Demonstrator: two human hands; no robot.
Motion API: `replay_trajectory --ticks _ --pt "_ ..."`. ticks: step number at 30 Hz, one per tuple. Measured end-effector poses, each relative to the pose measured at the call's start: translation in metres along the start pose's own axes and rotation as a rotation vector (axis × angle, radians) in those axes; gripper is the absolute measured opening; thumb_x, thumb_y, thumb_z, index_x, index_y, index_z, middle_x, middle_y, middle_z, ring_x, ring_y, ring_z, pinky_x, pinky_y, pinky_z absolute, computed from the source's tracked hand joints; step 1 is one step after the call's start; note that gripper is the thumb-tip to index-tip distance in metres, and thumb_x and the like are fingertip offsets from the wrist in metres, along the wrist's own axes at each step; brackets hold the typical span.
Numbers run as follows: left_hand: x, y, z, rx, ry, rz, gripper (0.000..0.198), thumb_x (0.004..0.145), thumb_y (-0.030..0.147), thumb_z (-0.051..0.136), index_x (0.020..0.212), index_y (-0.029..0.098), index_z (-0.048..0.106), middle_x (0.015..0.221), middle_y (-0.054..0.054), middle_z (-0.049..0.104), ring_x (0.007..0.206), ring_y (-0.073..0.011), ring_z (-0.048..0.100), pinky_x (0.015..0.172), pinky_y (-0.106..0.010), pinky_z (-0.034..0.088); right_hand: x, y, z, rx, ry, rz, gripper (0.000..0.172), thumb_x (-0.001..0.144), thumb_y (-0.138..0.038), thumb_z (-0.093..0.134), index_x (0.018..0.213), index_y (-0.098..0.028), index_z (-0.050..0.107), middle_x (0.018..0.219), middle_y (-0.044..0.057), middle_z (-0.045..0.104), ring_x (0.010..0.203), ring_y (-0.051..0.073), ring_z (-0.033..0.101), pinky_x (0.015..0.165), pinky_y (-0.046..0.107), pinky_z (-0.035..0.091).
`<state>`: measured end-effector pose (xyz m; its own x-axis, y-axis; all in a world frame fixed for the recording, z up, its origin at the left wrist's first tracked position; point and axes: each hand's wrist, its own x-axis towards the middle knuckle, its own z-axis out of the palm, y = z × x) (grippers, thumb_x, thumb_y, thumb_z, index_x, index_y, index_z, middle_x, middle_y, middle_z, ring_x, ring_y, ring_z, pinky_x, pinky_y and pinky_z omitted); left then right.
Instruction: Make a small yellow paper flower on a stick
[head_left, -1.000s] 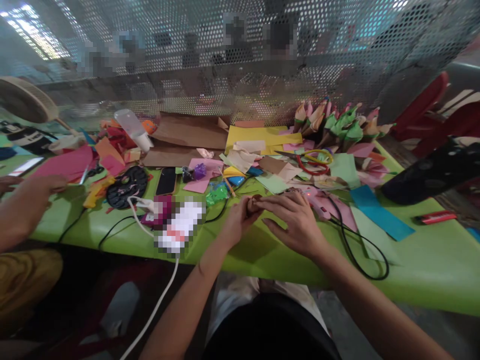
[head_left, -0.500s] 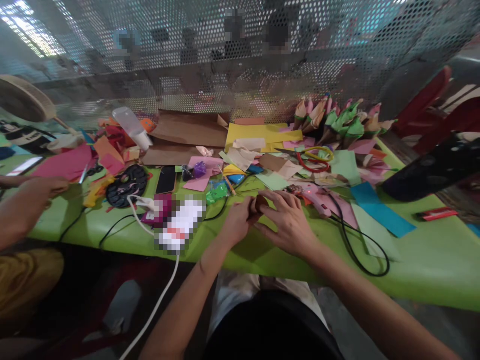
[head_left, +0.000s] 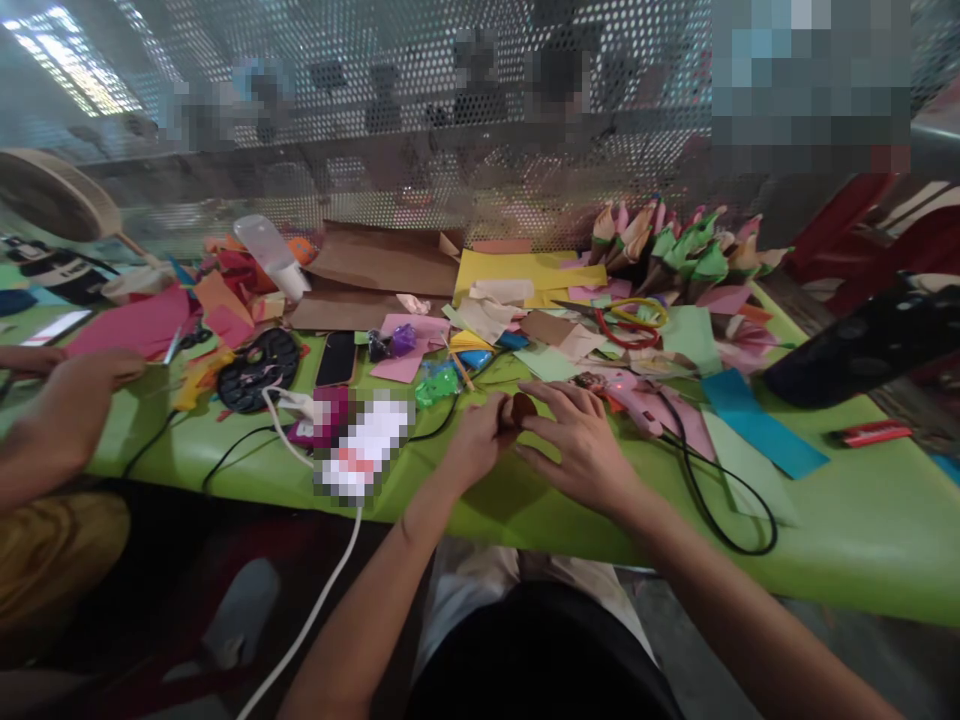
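Note:
Above the front of the green table, my left hand (head_left: 478,440) is closed round a small piece of brown paper (head_left: 523,408), which looks curled or rolled. My right hand (head_left: 579,445) is beside it with fingers spread, the index fingertip at the paper's edge. Whether that fingertip presses on it, I cannot tell. Just right of my right hand lies a pink glue gun (head_left: 636,405) with a small red light and a black cord. A green plastic packet (head_left: 436,384) and a pencil (head_left: 460,368) lie beyond my left hand.
Paper scraps, brown sheets (head_left: 382,262), yellow paper (head_left: 525,272) and scissors (head_left: 637,325) cover the back. Paper-wrapped cones (head_left: 690,245) stand back right, near a dark bottle (head_left: 862,340). Left are a lit phone (head_left: 367,440), a power strip (head_left: 319,425) and another person's arm (head_left: 67,400).
The fingers of my right hand have shifted slightly at the brown paper, and more of the paper's face shows. The person's hand at left has moved slightly. The view has tilted a little.

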<state>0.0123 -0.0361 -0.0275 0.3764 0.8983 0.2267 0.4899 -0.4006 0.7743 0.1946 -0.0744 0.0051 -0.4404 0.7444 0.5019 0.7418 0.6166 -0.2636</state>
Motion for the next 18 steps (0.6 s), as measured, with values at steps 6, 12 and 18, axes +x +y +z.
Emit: replay_trajectory --ticks 6,12,18 --pt "0.003 -0.003 0.003 -0.09 0.011 -0.023 0.02 0.083 0.024 0.064 0.1 0.019 0.053 0.078 0.001 0.057 0.071 -0.0159 0.054 0.066 -0.027 0.041 0.001 0.004 -0.002 0.025 0.023 -0.024 0.02 0.092 -0.031 0.062 0.107 -0.023 0.074 0.142 0.012 0.06 0.126 0.033 0.049 0.101 0.054 0.043" --pt "0.002 -0.003 0.004 -0.032 0.026 -0.025 0.018 0.085 0.027 0.064 0.096 0.018 0.053 0.074 0.002 0.055 0.067 -0.0158 0.051 0.064 -0.028 0.039 0.001 0.004 0.001 0.026 0.056 0.003 0.022 0.091 -0.03 0.062 0.109 -0.024 0.073 0.142 0.012 0.06 0.124 0.033 0.049 0.1 0.053 0.042" --pt "0.004 0.001 0.003 -0.061 0.036 -0.076 0.027 0.084 0.026 0.065 0.108 0.019 0.055 0.085 -0.001 0.065 0.078 -0.0181 0.062 0.071 -0.028 0.046 0.002 0.006 0.006 0.036 0.06 0.001 0.025 0.091 -0.031 0.061 0.113 -0.026 0.073 0.141 0.011 0.061 0.123 0.033 0.053 0.1 0.051 0.043"
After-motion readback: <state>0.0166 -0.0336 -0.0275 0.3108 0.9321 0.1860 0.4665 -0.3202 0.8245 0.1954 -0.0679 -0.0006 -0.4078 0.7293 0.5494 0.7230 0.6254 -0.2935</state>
